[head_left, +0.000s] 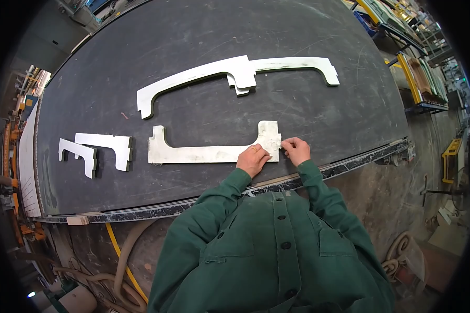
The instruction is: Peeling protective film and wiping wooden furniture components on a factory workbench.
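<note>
A flat pale stone piece (203,152), shaped like a wide bracket with an upright tab at each end, lies near the front edge of the dark worktable (203,31). My left hand (253,158) rests flat on its right end, fingers spread. My right hand (296,149) pinches the right edge of the same tab with its fingertips. Both sleeves are green.
Two longer white bracket pieces (193,78) (297,65) lie overlapping farther back. Two short white hook-shaped pieces (107,146) (78,153) sit at the left. Hoses (122,261) hang below the table edge. Racks (423,78) with slabs stand at the right.
</note>
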The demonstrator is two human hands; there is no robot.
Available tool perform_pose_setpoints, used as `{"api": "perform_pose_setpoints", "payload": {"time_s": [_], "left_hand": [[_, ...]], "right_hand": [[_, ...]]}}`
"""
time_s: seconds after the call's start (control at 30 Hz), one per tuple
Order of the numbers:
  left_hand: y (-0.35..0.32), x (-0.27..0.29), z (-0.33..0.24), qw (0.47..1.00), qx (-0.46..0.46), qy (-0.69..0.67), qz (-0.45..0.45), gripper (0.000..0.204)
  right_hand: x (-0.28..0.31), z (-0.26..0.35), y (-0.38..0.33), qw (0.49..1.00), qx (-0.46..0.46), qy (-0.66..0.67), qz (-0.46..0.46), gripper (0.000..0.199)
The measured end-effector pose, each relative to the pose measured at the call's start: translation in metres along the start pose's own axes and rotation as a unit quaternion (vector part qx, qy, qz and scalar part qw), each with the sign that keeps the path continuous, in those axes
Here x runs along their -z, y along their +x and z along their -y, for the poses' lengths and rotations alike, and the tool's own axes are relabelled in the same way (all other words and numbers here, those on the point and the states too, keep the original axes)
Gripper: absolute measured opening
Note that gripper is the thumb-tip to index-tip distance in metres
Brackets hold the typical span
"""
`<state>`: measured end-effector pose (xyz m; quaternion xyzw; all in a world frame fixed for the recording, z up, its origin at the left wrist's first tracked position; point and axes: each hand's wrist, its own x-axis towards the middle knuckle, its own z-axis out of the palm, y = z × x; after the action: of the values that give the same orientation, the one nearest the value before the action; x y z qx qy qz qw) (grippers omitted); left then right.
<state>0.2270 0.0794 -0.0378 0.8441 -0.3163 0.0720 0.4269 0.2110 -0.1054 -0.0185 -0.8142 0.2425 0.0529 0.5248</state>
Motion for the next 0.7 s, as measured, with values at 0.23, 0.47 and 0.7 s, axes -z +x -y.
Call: {"api": "perform_pose_setpoints", "payload": {"time_s": [0.23,0.47,0.7], "left_hand": [[0.001,-0.005,-0.001,1.0,-0.002,-0.004,-0.003,0.011],[-0.001,-0.002,0.001,1.0,0.006,-0.002,0.003,0.011],[-0.001,0.0,0.002,1.0,-0.004,-0.008,-0.005,0.011]], "right_hand": [[-0.012,-0.014,-0.003,0.97,0.114,-0.207,-0.054,0.018],[-0.005,-0.023,-0.019,0.969,0.11,-0.221,0.018,0.015],[-0.005,-0.015,-0.011,0.992,0.085,-0.083,-0.049,0.024]]}}
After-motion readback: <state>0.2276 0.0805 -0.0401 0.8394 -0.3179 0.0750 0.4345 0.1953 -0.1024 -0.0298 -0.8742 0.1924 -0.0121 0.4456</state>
